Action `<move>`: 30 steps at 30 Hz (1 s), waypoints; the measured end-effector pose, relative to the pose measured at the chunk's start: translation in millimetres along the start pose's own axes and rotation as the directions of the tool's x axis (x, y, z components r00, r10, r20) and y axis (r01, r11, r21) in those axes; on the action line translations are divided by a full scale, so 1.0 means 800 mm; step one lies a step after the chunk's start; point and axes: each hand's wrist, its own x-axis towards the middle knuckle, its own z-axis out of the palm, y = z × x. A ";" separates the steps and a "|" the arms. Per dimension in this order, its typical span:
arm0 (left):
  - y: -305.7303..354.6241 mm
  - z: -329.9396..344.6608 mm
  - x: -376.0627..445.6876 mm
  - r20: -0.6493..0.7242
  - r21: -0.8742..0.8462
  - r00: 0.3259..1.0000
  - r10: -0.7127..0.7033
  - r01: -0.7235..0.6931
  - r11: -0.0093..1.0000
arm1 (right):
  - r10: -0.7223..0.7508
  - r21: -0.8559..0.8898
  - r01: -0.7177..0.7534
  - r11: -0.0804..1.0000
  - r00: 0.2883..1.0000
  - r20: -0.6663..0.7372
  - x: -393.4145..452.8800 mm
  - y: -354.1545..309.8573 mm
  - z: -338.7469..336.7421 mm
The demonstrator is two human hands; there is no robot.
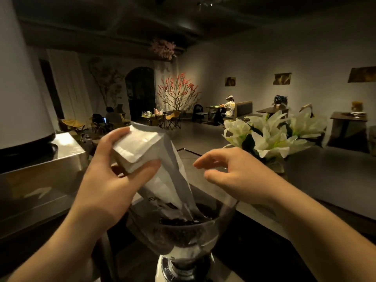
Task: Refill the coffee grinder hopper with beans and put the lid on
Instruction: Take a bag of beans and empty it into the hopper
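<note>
My left hand (114, 178) grips the bottom end of a white coffee bag (162, 165), which is tipped upside down. The bag's open mouth points into the clear grinder hopper (221, 218) below it. Dark coffee beans (179, 226) fill the lower part of the hopper. My right hand (234, 174) hovers to the right of the bag, fingers loosely spread, touching nothing. The white grinder body (162, 269) shows under the hopper at the bottom edge. No lid is visible.
A vase of white lilies (270, 137) stands on the counter just right of my right hand. A steel machine housing (40, 169) sits at the left. Beyond the counter lies a dim café room with tables, chairs and seated people.
</note>
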 end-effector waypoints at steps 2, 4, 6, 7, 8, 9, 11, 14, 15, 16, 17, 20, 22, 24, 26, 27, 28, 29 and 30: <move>0.008 0.005 0.008 -0.008 0.045 0.998 0.057 -0.056 0.997 | 0.015 0.169 -0.004 0.986 0.998 -0.066 -0.005 0.004 0.015; 0.011 0.012 0.015 -0.031 0.079 0.991 0.132 -0.129 0.988 | 0.057 0.268 -0.017 0.963 0.988 -0.143 -0.011 0.007 0.032; 0.014 0.020 0.022 0.033 0.164 0.985 0.168 -0.171 0.972 | 0.096 0.333 -0.018 0.943 0.971 -0.220 -0.014 0.009 0.041; 0.016 0.024 0.025 0.080 0.199 0.985 0.152 -0.165 0.966 | 0.111 0.353 -0.020 0.936 0.965 -0.240 -0.016 0.011 0.043; 0.019 0.026 0.030 0.102 0.208 0.985 0.136 -0.155 0.966 | 0.117 0.361 -0.020 0.932 0.961 -0.250 -0.016 0.011 0.043; 0.020 0.026 0.035 0.092 0.198 0.987 0.134 -0.150 0.969 | 0.123 0.366 -0.024 0.930 0.961 -0.249 -0.017 0.012 0.043; 0.022 0.026 0.045 0.043 0.183 0.985 0.166 -0.171 0.968 | 0.130 0.367 -0.031 0.930 0.960 -0.249 -0.017 0.011 0.043; 0.022 0.038 0.048 0.161 0.225 0.981 0.105 -0.140 0.964 | 0.124 0.365 -0.013 0.931 0.951 -0.283 -0.018 0.009 0.043; 0.019 0.041 0.046 0.173 0.229 0.981 0.092 -0.131 0.965 | 0.125 0.362 -0.013 0.932 0.950 -0.286 -0.018 0.008 0.043; 0.015 0.041 0.046 0.144 0.217 0.984 0.104 -0.134 0.967 | 0.130 0.362 -0.020 0.932 0.950 -0.284 -0.018 0.007 0.043; 0.012 0.041 0.046 0.102 0.205 0.987 0.120 -0.139 0.969 | 0.137 0.364 -0.027 0.931 0.950 -0.281 -0.018 0.006 0.043; 0.007 0.041 0.046 0.146 0.230 0.986 0.084 -0.117 0.966 | 0.146 0.356 -0.042 0.934 0.951 -0.273 -0.019 0.005 0.042; 0.002 0.041 0.040 0.121 0.204 0.989 0.081 -0.104 0.973 | 0.147 0.352 -0.049 0.935 0.955 -0.256 -0.019 0.004 0.041; -0.003 0.040 0.038 0.087 0.209 0.989 0.115 -0.131 0.969 | 0.148 0.349 -0.050 0.936 0.955 -0.259 -0.019 0.004 0.041; -0.008 0.039 0.035 0.101 0.215 0.988 0.119 -0.138 0.967 | 0.149 0.337 -0.056 0.940 0.955 -0.258 -0.019 0.004 0.042; -0.008 0.039 0.033 0.071 0.209 0.989 0.131 -0.144 0.967 | 0.150 0.336 -0.058 0.940 0.956 -0.254 -0.019 0.004 0.042; -0.008 0.039 0.031 0.046 0.205 0.989 0.141 -0.148 0.968 | 0.150 0.334 -0.060 0.941 0.957 -0.250 -0.018 0.004 0.041; -0.006 0.040 0.029 0.054 0.207 0.989 0.141 -0.149 0.967 | 0.145 0.325 -0.057 0.944 0.957 -0.252 -0.018 0.004 0.041; -0.004 0.041 0.028 0.086 0.213 0.987 0.137 -0.152 0.965 | 0.135 0.308 -0.052 0.950 0.957 -0.256 -0.018 0.004 0.041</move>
